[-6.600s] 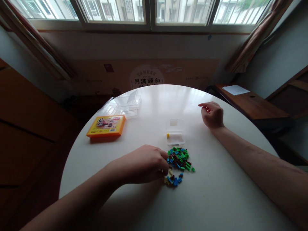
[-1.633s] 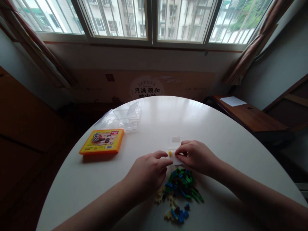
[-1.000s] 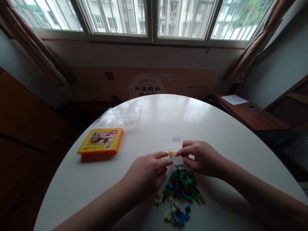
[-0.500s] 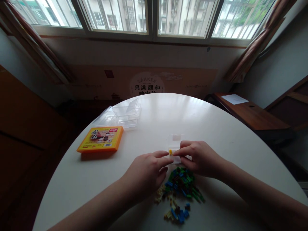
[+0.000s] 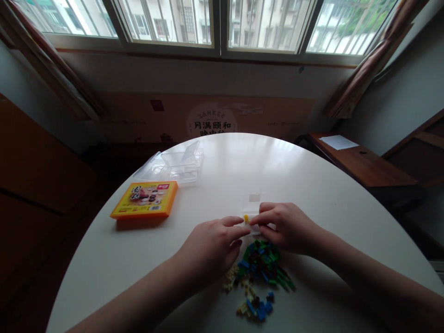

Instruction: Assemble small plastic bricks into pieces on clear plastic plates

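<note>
A small clear plastic box [image 5: 255,199] lies on the table with its lid raised at the far side. Several small yellow toy bricks [image 5: 246,218] show at its left end. My left hand [image 5: 217,240] reaches to the box's left side, fingers stretched and apart, the tips by the yellow bricks. From the right, my right hand [image 5: 282,226] extends its index finger to the yellow bricks, its thumb lower and apart from it. The right hand covers part of the box. Just nearer to me is a pile of green, blue and dark bricks [image 5: 262,259].
Cream and blue bricks [image 5: 256,307] are scattered closer to me on the round white table [image 5: 312,185]. An orange-yellow game box [image 5: 145,200] lies at the left, with open clear plastic cases [image 5: 178,162] behind it. A wooden desk [image 5: 374,162] stands at the right.
</note>
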The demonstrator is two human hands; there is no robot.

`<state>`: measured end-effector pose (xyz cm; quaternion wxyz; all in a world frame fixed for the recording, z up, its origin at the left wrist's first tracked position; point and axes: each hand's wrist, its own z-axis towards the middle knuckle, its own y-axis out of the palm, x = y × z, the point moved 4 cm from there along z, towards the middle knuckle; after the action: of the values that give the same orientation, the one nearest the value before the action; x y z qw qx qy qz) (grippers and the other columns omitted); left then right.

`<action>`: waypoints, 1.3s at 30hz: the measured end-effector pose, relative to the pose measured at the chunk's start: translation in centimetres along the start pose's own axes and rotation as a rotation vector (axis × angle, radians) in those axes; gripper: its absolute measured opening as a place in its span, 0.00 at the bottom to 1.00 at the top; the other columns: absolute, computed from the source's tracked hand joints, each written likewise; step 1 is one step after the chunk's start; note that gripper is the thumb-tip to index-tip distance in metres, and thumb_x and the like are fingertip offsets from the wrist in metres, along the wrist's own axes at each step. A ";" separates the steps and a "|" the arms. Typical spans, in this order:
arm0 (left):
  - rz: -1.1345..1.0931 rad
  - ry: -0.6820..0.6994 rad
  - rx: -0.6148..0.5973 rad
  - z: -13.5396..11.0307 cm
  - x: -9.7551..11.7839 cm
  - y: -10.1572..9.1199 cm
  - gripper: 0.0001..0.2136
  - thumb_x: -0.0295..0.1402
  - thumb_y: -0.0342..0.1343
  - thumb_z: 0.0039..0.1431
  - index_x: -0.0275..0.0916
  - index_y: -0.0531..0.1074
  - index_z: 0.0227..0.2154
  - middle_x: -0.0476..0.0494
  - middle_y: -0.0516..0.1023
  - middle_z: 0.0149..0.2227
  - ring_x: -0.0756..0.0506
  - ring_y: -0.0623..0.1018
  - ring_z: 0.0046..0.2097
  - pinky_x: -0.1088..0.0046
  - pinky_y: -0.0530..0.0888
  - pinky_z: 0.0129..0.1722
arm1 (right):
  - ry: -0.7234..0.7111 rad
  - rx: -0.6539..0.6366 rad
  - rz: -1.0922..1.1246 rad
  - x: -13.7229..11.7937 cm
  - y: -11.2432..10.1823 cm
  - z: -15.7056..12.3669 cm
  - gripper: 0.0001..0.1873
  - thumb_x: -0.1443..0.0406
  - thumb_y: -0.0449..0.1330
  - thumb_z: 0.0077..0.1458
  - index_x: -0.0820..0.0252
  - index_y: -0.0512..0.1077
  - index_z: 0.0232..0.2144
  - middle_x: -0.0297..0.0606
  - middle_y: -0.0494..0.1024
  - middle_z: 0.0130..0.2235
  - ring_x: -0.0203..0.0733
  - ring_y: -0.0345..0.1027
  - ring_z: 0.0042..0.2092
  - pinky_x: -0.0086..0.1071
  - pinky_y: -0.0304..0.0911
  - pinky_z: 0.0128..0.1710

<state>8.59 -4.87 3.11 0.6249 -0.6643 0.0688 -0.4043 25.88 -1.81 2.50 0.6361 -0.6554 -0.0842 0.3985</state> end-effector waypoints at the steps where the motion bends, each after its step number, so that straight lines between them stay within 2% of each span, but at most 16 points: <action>1: -0.003 -0.002 -0.001 0.0 0.0 0.0 0.22 0.25 0.54 0.57 0.54 0.72 0.52 0.52 0.76 0.54 0.44 0.80 0.45 0.67 0.77 0.43 | -0.001 0.000 0.004 0.0 0.0 0.0 0.14 0.66 0.58 0.55 0.46 0.80 0.40 0.30 0.78 0.33 0.32 0.68 0.30 0.27 0.55 0.29; 17: -0.008 -0.028 -0.034 0.0 -0.2 0.2 0.20 0.28 0.52 0.59 0.54 0.72 0.52 0.53 0.75 0.55 0.43 0.79 0.47 0.63 0.76 0.46 | 0.043 -0.016 0.035 0.7 -0.2 0.0 0.15 0.67 0.58 0.54 0.44 0.80 0.40 0.31 0.77 0.33 0.33 0.68 0.31 0.28 0.57 0.30; 25: -0.013 0.001 -0.015 -0.1 -0.2 0.2 0.21 0.27 0.52 0.59 0.56 0.71 0.53 0.54 0.75 0.55 0.44 0.79 0.47 0.64 0.76 0.45 | 0.028 -0.022 0.047 0.4 0.0 0.0 0.16 0.67 0.59 0.53 0.43 0.80 0.41 0.30 0.78 0.35 0.34 0.69 0.32 0.28 0.58 0.31; 39: 0.004 0.023 -0.012 0.0 0.0 0.0 0.20 0.26 0.53 0.58 0.51 0.73 0.51 0.50 0.75 0.54 0.44 0.79 0.45 0.67 0.76 0.44 | 0.024 -0.034 0.032 0.3 -0.1 0.3 0.16 0.66 0.59 0.55 0.42 0.79 0.42 0.30 0.77 0.34 0.34 0.68 0.31 0.28 0.56 0.30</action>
<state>8.58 -4.90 3.08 0.6208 -0.6633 0.0799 -0.4102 25.97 -1.40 2.47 0.6194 -0.6721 -0.0726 0.3992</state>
